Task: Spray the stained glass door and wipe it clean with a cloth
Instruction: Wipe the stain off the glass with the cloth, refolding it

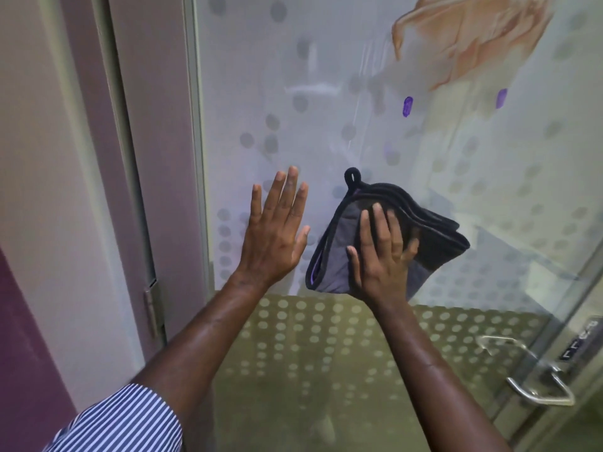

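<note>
Your view is evenly lit, soft indoor light, no hard shadows. Glare sits as pale streaks on the dotted frosted glass door (326, 76), esp. upper middle. Wide-angle bend shows at the edges: the grey metal door frame (195, 125) leans and curves. Your hands and forearms are fairly sharp w/ a faint sheen on skin; the curved steel door handle (535, 380) lower right is soft, slightly blurred.

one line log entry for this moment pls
phase: wiping | right hand: pressing folded grey cloth on glass door | left hand: open, flat on glass | left to clean: purple marks, orange smear
</note>
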The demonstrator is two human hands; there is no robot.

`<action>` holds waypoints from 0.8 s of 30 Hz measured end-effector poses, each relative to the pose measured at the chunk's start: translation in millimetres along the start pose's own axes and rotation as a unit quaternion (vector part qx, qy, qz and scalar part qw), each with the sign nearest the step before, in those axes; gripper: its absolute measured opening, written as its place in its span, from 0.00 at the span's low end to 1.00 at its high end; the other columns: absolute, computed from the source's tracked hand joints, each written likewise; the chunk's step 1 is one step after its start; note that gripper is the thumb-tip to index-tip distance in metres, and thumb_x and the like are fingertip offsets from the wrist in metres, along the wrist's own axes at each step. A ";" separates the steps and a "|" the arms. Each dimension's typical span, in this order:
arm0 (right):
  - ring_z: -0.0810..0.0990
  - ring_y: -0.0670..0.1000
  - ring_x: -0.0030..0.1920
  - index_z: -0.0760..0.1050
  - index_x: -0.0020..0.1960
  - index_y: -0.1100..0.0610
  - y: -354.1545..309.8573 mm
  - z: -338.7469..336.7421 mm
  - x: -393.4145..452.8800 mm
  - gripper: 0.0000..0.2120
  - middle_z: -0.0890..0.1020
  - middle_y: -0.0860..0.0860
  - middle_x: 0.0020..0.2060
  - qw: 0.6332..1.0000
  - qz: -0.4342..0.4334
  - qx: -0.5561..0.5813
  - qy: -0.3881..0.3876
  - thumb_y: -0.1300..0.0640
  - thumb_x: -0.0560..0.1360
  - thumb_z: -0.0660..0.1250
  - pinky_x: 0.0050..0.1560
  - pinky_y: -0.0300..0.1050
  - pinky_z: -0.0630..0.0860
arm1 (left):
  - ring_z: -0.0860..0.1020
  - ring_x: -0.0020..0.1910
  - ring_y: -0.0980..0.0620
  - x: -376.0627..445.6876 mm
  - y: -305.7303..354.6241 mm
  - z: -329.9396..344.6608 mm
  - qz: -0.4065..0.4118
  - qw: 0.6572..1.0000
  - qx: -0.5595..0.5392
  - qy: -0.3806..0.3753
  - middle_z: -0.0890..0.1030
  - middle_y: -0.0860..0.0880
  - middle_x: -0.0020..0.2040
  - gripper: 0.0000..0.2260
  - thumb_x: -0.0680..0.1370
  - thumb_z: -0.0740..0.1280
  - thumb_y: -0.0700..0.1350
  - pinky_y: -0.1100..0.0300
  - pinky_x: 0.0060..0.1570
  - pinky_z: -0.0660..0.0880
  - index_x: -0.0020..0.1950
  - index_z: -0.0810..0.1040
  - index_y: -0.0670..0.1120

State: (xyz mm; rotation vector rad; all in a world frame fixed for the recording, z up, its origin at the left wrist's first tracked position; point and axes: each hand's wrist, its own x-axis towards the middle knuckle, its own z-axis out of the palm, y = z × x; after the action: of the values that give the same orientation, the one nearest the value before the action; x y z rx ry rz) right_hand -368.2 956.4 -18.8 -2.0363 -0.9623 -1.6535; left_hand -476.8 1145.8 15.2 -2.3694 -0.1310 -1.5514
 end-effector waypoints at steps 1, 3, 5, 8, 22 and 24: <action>0.57 0.59 0.81 0.58 0.82 0.56 1.4 1.2 1.4 0.33 0.59 0.58 0.81 1.000 -0.014 -0.010 -0.012 0.39 0.83 0.57 0.75 0.75 0.49 | 0.51 0.83 0.39 -0.2 -0.1 0.8 0.002 1.000 0.003 -0.001 0.54 0.36 0.82 0.33 0.83 0.61 0.51 0.35 0.79 0.48 0.83 0.50 0.40; 0.55 0.61 0.82 0.55 0.83 0.51 0.5 1.7 3.7 0.41 0.58 0.59 0.81 0.999 -0.026 -0.030 -0.025 0.28 0.78 0.56 0.74 0.78 0.43 | 0.52 0.82 0.38 -0.1 0.0 1.3 0.004 1.000 0.004 0.000 0.54 0.36 0.82 0.33 0.83 0.61 0.51 0.34 0.79 0.50 0.82 0.51 0.40; 0.53 0.60 0.82 0.53 0.83 0.48 -1.6 1.7 5.3 0.45 0.58 0.59 0.81 0.999 -0.021 -0.040 -0.030 0.23 0.75 0.55 0.72 0.81 0.42 | 0.54 0.82 0.38 0.2 -1.9 0.6 0.007 1.000 -0.006 0.006 0.56 0.37 0.82 0.32 0.83 0.62 0.51 0.33 0.79 0.52 0.82 0.54 0.40; 0.51 0.60 0.82 0.50 0.83 0.47 -1.8 4.1 5.3 0.48 0.58 0.59 0.81 0.998 -0.019 -0.052 -0.040 0.20 0.73 0.53 0.70 0.83 0.44 | 0.58 0.82 0.38 0.3 -9.1 -1.9 0.031 0.999 -0.020 0.024 0.59 0.39 0.82 0.30 0.82 0.64 0.51 0.33 0.78 0.53 0.81 0.60 0.40; 0.43 0.56 0.83 0.51 0.83 0.48 1.0 12.9 2.7 0.47 0.44 0.54 0.84 0.998 -0.024 -0.045 -0.022 0.21 0.73 0.54 0.71 0.83 0.44 | 0.53 0.82 0.37 15.1 -20.1 0.6 -0.013 0.999 0.031 0.021 0.50 0.40 0.82 0.35 0.83 0.61 0.54 0.26 0.75 0.49 0.83 0.50 0.41; 0.44 0.56 0.83 0.53 0.83 0.48 1.2 12.6 2.5 0.46 0.51 0.55 0.83 0.999 -0.021 -0.039 -0.018 0.22 0.74 0.55 0.71 0.83 0.46 | 0.53 0.82 0.37 16.0 -20.5 0.7 -0.017 0.999 0.042 0.014 0.51 0.39 0.82 0.34 0.83 0.61 0.55 0.26 0.75 0.49 0.83 0.51 0.42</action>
State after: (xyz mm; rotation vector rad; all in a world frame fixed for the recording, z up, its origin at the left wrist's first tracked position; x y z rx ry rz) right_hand -358.1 964.4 -19.5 -2.1180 -0.9731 -1.7056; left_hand -474.5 1164.1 33.7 -2.2910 -0.2267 -1.5624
